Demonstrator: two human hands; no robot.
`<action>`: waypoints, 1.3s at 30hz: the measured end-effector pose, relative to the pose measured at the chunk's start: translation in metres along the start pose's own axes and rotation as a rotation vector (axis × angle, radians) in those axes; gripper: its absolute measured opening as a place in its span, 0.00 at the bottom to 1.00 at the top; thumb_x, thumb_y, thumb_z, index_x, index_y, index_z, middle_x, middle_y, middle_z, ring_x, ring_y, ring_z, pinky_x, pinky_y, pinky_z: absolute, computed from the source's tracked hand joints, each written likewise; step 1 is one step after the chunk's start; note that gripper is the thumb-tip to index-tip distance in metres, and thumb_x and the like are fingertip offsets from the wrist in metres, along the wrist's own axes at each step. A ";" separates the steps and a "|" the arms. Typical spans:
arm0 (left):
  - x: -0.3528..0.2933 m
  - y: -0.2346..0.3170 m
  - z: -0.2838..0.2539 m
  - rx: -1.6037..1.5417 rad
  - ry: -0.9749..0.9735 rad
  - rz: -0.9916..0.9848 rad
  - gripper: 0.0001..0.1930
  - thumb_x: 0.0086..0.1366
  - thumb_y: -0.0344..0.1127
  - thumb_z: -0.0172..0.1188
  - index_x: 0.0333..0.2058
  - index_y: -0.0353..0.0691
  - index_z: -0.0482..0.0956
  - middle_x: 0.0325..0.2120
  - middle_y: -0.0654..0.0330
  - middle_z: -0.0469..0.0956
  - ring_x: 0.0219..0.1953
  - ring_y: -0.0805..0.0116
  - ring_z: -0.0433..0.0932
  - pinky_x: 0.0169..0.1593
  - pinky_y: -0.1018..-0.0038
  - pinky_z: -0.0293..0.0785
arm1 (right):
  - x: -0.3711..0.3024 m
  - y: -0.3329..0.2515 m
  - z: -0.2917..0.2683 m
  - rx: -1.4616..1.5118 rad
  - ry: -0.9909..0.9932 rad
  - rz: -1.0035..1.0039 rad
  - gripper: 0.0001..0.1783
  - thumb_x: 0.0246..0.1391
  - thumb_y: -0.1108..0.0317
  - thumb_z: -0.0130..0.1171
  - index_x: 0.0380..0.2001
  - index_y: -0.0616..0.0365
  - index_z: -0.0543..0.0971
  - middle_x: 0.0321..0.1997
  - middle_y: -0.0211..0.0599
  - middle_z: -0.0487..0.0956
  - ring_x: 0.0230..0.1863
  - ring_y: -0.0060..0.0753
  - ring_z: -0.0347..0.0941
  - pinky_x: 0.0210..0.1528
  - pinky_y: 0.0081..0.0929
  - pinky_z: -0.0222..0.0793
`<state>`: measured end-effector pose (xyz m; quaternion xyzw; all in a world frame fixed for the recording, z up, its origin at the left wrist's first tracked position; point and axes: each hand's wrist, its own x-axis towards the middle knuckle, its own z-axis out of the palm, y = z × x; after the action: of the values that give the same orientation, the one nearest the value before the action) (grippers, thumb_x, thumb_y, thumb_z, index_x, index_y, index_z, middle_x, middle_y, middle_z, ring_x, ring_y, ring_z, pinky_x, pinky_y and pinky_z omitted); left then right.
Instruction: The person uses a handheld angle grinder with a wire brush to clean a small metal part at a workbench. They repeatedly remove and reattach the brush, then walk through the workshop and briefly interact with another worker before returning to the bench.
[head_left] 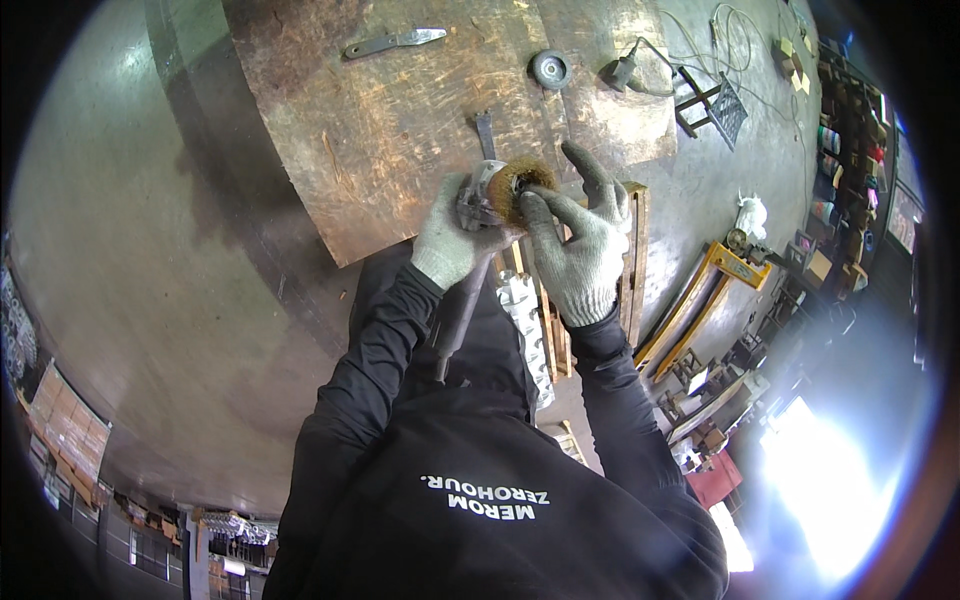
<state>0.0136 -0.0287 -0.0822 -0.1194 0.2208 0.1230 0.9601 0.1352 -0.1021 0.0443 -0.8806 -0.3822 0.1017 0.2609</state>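
Both hands in my head view, gloved in pale knit, dark sleeves behind them. Left hand [450, 240] wrapped around the head of a power tool [478, 203], fingers closed, thumb along the near side. The tool sits near the middle of my view, just past the lap, its grey barrel running back toward the body. A round, tan wire brush [504, 190] is on its head, face turned toward the right hand [588, 258].

Right hand: thumb and 1 finger bent in at the brush's dark centre, with at least 1 other finger raised and spread clear. I cannot tell whether the 2 digits grip the hub or only touch it.

Beyond the hands I log a worn brown board [350, 150]. On it: a flat metal tool [395, 42] at far left, a black disc [550, 69] right of that, and a corded plug [620, 74] farther right. A narrow metal strip [485, 135] shows just past the brush. Off the board's right side: a dark folding stool [718, 108]; nearer, wooden slats [638, 245] and a yellow pallet jack [741, 265].
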 end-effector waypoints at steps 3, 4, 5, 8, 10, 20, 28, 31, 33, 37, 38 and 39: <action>0.004 0.004 0.002 -0.184 0.221 -0.152 0.21 0.69 0.41 0.57 0.56 0.40 0.66 0.52 0.55 0.74 0.54 0.56 0.75 0.59 0.55 0.74 | 0.004 0.000 -0.005 -0.030 -0.031 0.003 0.08 0.47 0.66 0.67 0.32 0.53 0.88 0.59 0.39 0.77 0.58 0.50 0.70 0.61 0.43 0.63; 0.004 0.004 0.004 -0.232 0.284 -0.180 0.20 0.70 0.43 0.55 0.55 0.41 0.68 0.52 0.55 0.75 0.54 0.55 0.75 0.58 0.53 0.74 | 0.005 0.000 -0.007 -0.026 -0.056 0.027 0.09 0.46 0.66 0.67 0.33 0.54 0.88 0.59 0.40 0.77 0.58 0.50 0.70 0.60 0.43 0.64; 0.004 0.005 0.006 -0.277 0.287 -0.188 0.19 0.71 0.45 0.54 0.54 0.41 0.69 0.51 0.55 0.75 0.54 0.55 0.75 0.58 0.50 0.74 | 0.005 -0.001 -0.009 -0.057 -0.085 0.014 0.09 0.46 0.67 0.67 0.33 0.54 0.88 0.59 0.40 0.77 0.58 0.50 0.70 0.60 0.43 0.64; 0.003 0.002 0.016 0.387 0.277 -0.014 0.19 0.72 0.50 0.49 0.52 0.43 0.73 0.48 0.56 0.77 0.51 0.54 0.76 0.55 0.48 0.75 | 0.006 0.000 -0.013 -0.125 -0.143 0.005 0.09 0.45 0.67 0.67 0.33 0.55 0.88 0.59 0.40 0.76 0.58 0.50 0.70 0.60 0.43 0.65; 0.002 0.004 0.020 0.146 0.381 -0.100 0.19 0.73 0.51 0.47 0.51 0.45 0.74 0.47 0.56 0.77 0.50 0.55 0.77 0.54 0.48 0.75 | 0.006 0.001 -0.015 -0.125 -0.175 0.010 0.10 0.45 0.68 0.67 0.33 0.55 0.88 0.59 0.40 0.76 0.58 0.49 0.71 0.61 0.42 0.65; -0.005 -0.007 0.014 0.917 0.196 0.148 0.15 0.70 0.42 0.53 0.51 0.45 0.71 0.48 0.58 0.76 0.49 0.58 0.77 0.51 0.55 0.78 | 0.004 0.008 -0.019 -0.007 -0.193 0.139 0.11 0.41 0.71 0.69 0.33 0.54 0.88 0.56 0.39 0.79 0.56 0.46 0.72 0.58 0.39 0.69; -0.010 -0.012 0.009 1.074 0.147 0.184 0.23 0.62 0.31 0.63 0.54 0.43 0.65 0.49 0.58 0.74 0.51 0.60 0.76 0.52 0.56 0.78 | -0.001 0.007 -0.021 -0.052 -0.184 0.159 0.11 0.42 0.69 0.68 0.33 0.56 0.88 0.54 0.40 0.80 0.56 0.47 0.72 0.59 0.38 0.68; -0.011 -0.012 0.007 1.043 0.119 0.185 0.23 0.62 0.31 0.63 0.54 0.43 0.65 0.48 0.58 0.74 0.51 0.60 0.76 0.52 0.55 0.78 | 0.000 0.004 -0.023 -0.058 -0.197 0.139 0.12 0.43 0.68 0.67 0.34 0.58 0.88 0.54 0.41 0.80 0.55 0.47 0.73 0.59 0.38 0.67; -0.010 -0.013 0.003 1.023 0.088 0.188 0.23 0.62 0.32 0.64 0.54 0.43 0.65 0.47 0.58 0.74 0.51 0.61 0.75 0.53 0.54 0.77 | 0.000 0.000 -0.024 -0.048 -0.199 0.128 0.12 0.45 0.69 0.66 0.35 0.60 0.87 0.55 0.43 0.80 0.55 0.47 0.74 0.59 0.38 0.68; -0.005 -0.017 -0.012 0.713 0.140 0.087 0.33 0.51 0.30 0.73 0.54 0.40 0.64 0.47 0.57 0.75 0.49 0.64 0.77 0.52 0.64 0.77 | -0.002 -0.009 -0.027 0.027 -0.188 0.136 0.12 0.47 0.73 0.64 0.37 0.64 0.85 0.55 0.47 0.79 0.55 0.49 0.75 0.58 0.39 0.70; -0.002 -0.018 -0.016 0.637 0.199 0.050 0.30 0.53 0.33 0.71 0.53 0.40 0.66 0.46 0.57 0.75 0.50 0.64 0.77 0.52 0.63 0.76 | -0.003 -0.011 -0.029 0.041 -0.192 0.129 0.12 0.47 0.74 0.63 0.38 0.65 0.84 0.55 0.48 0.79 0.55 0.50 0.75 0.58 0.39 0.70; 0.000 -0.020 -0.020 0.560 0.186 0.036 0.28 0.54 0.37 0.69 0.51 0.40 0.67 0.46 0.56 0.76 0.50 0.63 0.77 0.53 0.62 0.76 | -0.004 -0.013 -0.029 0.025 -0.177 0.117 0.12 0.47 0.75 0.63 0.38 0.65 0.84 0.55 0.49 0.78 0.56 0.50 0.75 0.57 0.39 0.71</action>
<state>0.0114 -0.0529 -0.0961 0.1432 0.3354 0.0629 0.9290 0.1356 -0.1090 0.0758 -0.8857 -0.3503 0.1987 0.2309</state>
